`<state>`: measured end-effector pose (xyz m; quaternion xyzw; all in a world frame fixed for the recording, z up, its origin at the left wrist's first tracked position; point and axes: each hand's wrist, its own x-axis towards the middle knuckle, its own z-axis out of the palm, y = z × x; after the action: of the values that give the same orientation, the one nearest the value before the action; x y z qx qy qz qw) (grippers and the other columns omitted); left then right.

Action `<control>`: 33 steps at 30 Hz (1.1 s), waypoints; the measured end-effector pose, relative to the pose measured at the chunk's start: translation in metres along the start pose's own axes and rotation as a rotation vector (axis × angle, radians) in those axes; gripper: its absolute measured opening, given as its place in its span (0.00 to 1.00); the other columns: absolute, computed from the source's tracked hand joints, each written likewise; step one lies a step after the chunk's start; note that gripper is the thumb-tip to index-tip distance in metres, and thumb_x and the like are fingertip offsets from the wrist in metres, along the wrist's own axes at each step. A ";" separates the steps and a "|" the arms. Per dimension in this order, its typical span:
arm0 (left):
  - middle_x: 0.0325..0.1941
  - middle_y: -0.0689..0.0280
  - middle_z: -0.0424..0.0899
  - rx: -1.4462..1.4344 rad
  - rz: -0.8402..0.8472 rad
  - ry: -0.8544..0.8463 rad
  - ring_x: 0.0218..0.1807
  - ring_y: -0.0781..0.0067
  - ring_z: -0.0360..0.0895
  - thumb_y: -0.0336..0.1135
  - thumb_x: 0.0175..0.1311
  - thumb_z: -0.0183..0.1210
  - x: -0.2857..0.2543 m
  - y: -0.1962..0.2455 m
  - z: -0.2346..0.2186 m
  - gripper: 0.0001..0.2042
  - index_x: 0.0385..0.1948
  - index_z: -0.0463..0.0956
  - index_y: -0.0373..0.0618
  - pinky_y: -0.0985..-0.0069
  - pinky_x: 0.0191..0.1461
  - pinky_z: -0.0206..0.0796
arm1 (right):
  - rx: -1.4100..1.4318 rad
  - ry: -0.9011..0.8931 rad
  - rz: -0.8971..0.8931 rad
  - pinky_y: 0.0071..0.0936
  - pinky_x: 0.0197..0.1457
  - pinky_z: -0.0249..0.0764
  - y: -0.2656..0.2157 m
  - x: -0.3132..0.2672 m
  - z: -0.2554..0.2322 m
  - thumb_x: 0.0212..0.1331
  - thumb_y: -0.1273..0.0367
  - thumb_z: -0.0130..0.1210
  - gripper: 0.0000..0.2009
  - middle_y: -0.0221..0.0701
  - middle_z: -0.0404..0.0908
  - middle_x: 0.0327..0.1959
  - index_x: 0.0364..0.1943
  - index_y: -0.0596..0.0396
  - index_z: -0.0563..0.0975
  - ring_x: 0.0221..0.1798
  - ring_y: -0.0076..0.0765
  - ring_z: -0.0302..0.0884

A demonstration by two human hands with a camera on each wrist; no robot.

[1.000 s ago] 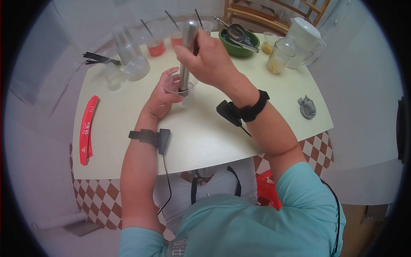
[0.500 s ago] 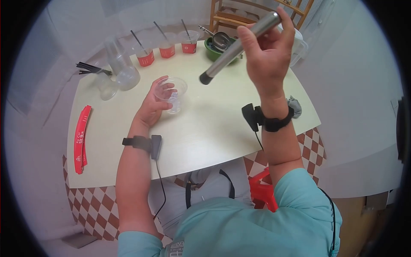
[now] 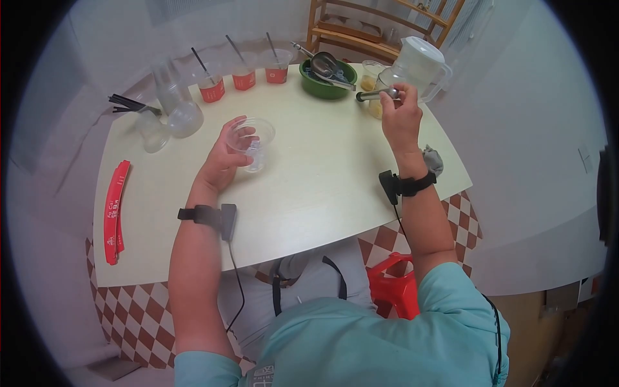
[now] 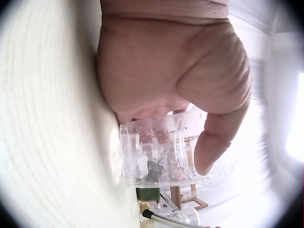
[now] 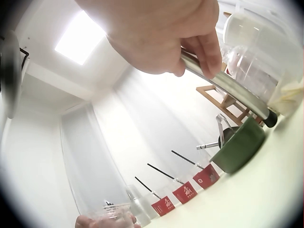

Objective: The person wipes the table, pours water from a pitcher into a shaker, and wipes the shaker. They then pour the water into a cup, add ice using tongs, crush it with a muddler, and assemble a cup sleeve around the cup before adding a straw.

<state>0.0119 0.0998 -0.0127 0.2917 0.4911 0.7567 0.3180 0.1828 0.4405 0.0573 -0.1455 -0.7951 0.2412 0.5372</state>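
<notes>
My left hand [image 3: 222,155] is wrapped around a clear plastic cup [image 3: 256,160] on the table, thumb on the near side. Pieces of ice and droplets show through the cup's wall in the left wrist view. Over at the right, my right hand [image 3: 403,122] grips a metal muddler [image 5: 237,90] by its upper part. The muddler's black tip [image 5: 270,118] points left in the head view, close to the green bowl [image 3: 325,90]. A clear jar [image 3: 382,80] with yellowish contents stands just behind the muddler.
A scoop [image 3: 324,65] and tongs lie in the bowl. A lidded pitcher [image 3: 422,64] stands at the back right, a grey cloth [image 3: 433,160] by the right wrist. Red-labelled cups with straws [image 3: 244,80], clear cups [image 3: 185,119], black straws [image 3: 132,103] and red sleeves [image 3: 115,213] occupy the back and left.
The muddler came up out of the cup, then went right and down beside the jar in my right hand. My left hand stays around the cup.
</notes>
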 end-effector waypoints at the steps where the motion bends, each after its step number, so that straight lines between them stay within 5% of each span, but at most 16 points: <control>1: 0.62 0.63 0.72 0.005 0.002 0.003 0.66 0.59 0.70 0.21 0.36 0.68 0.000 0.000 0.000 0.49 0.71 0.59 0.51 0.64 0.73 0.60 | -0.004 -0.041 0.038 0.38 0.40 0.80 0.003 -0.002 0.003 0.61 0.71 0.64 0.16 0.44 0.85 0.36 0.49 0.56 0.72 0.35 0.47 0.87; 6: 0.64 0.61 0.68 0.012 -0.006 -0.017 0.67 0.59 0.68 0.19 0.39 0.65 0.001 0.001 -0.002 0.47 0.71 0.58 0.52 0.62 0.70 0.62 | -0.183 -0.270 0.133 0.44 0.41 0.79 0.011 -0.010 0.006 0.58 0.69 0.63 0.14 0.49 0.84 0.35 0.45 0.57 0.73 0.34 0.55 0.85; 8: 0.64 0.61 0.68 0.013 -0.011 -0.019 0.67 0.59 0.68 0.19 0.39 0.65 0.000 0.002 -0.001 0.47 0.71 0.58 0.52 0.63 0.70 0.62 | -0.394 -0.551 0.196 0.48 0.44 0.77 0.017 -0.010 0.008 0.56 0.67 0.64 0.14 0.51 0.83 0.34 0.41 0.58 0.74 0.37 0.59 0.83; 11: 0.64 0.61 0.69 0.027 -0.012 -0.011 0.67 0.59 0.68 0.20 0.39 0.65 0.000 0.002 0.001 0.47 0.71 0.58 0.51 0.64 0.70 0.63 | -0.448 -0.704 0.182 0.48 0.46 0.77 0.025 -0.006 0.016 0.55 0.65 0.65 0.14 0.48 0.84 0.35 0.39 0.58 0.75 0.41 0.57 0.82; 24: 0.67 0.59 0.70 0.112 0.012 0.005 0.72 0.57 0.65 0.23 0.35 0.68 0.003 0.001 0.002 0.48 0.70 0.61 0.42 0.64 0.79 0.51 | -0.465 -0.772 0.282 0.45 0.49 0.77 0.052 0.001 0.039 0.54 0.61 0.66 0.15 0.44 0.85 0.38 0.37 0.56 0.79 0.44 0.52 0.83; 33: 0.68 0.57 0.69 0.105 0.020 0.009 0.74 0.58 0.62 0.18 0.37 0.67 0.002 0.001 0.001 0.48 0.70 0.59 0.42 0.65 0.80 0.49 | -0.416 -0.752 0.164 0.43 0.48 0.77 0.062 -0.002 0.034 0.56 0.61 0.64 0.13 0.43 0.86 0.37 0.38 0.54 0.80 0.42 0.52 0.83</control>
<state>0.0112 0.1014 -0.0117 0.3098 0.5287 0.7342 0.2924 0.1502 0.4834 0.0118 -0.2151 -0.9529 0.1538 0.1486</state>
